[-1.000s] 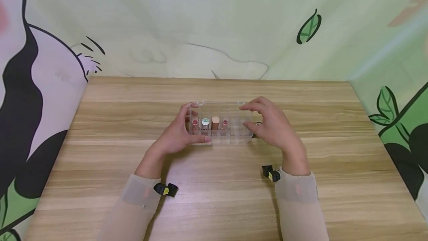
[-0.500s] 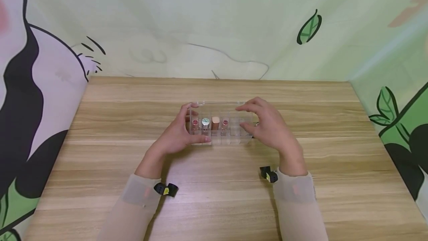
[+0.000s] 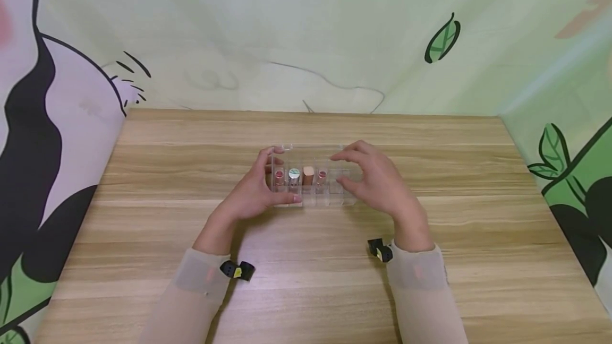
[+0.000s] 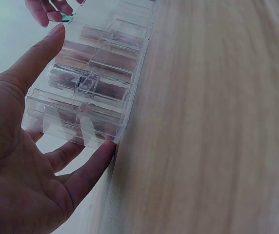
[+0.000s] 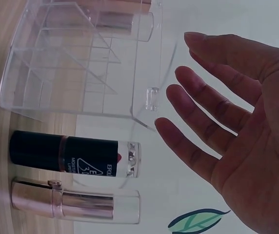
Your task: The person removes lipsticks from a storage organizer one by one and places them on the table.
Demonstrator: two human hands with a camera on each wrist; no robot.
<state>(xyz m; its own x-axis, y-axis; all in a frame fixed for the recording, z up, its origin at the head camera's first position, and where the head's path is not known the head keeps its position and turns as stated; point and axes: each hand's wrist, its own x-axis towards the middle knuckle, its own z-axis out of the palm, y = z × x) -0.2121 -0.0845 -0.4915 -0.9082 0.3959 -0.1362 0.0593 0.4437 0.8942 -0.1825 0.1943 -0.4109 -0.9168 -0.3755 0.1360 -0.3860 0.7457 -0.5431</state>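
A clear acrylic lipstick organizer with divided slots sits on the table in the head view. Several lipsticks stand in its left and middle slots, among them one with a silver-topped cap and a copper-coloured one. My left hand grips the organizer's left end, thumb across the front and fingers at the side and back. Over the right end hovers my right hand, fingers spread and holding nothing. The right wrist view has a black lipstick and a rose-gold lipstick upright beside the organizer; the right hand hides them from the head view.
The wood-grain table extends on all sides of the organizer. A pale green cloth backdrop with painted leaves and black-and-white figures rises behind the table and along both sides.
My right hand has slid left, so its fingertips are farther over the organizer's right end. The left hand and the organizer have kept still.
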